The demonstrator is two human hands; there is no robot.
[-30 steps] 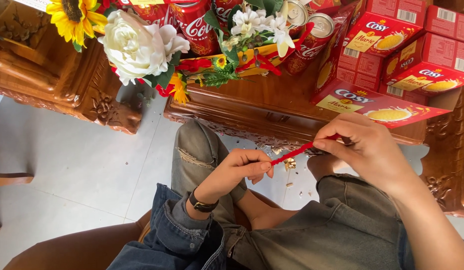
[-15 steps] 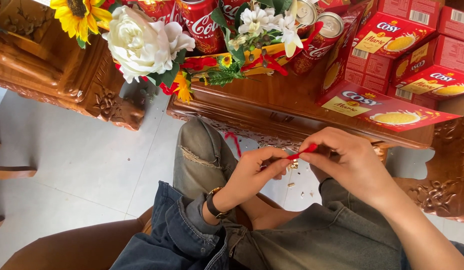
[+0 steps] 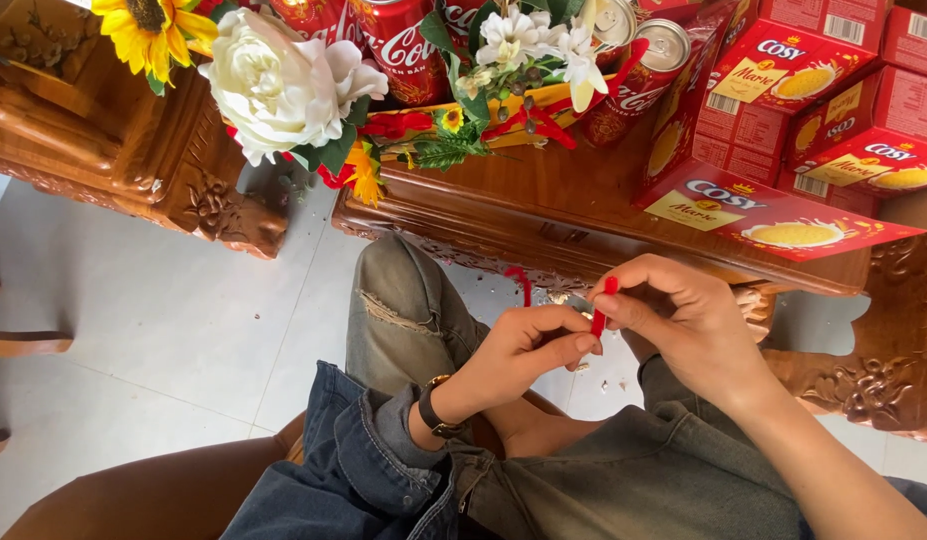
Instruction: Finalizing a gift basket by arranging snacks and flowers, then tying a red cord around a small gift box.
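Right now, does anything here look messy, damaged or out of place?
Small pale crumbs or scraps lie scattered on the tiled floor below the hands. The jeans have a frayed rip at the knee. A red strip is pinched between the left hand and right hand. Nothing else stands out.

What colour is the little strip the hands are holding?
Red: the thin red strip pinched between left hand and right hand, head view.

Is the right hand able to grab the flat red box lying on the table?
Probably yes: the right hand is beside the flat red box, nothing between, but its fingers pinch a red strip.
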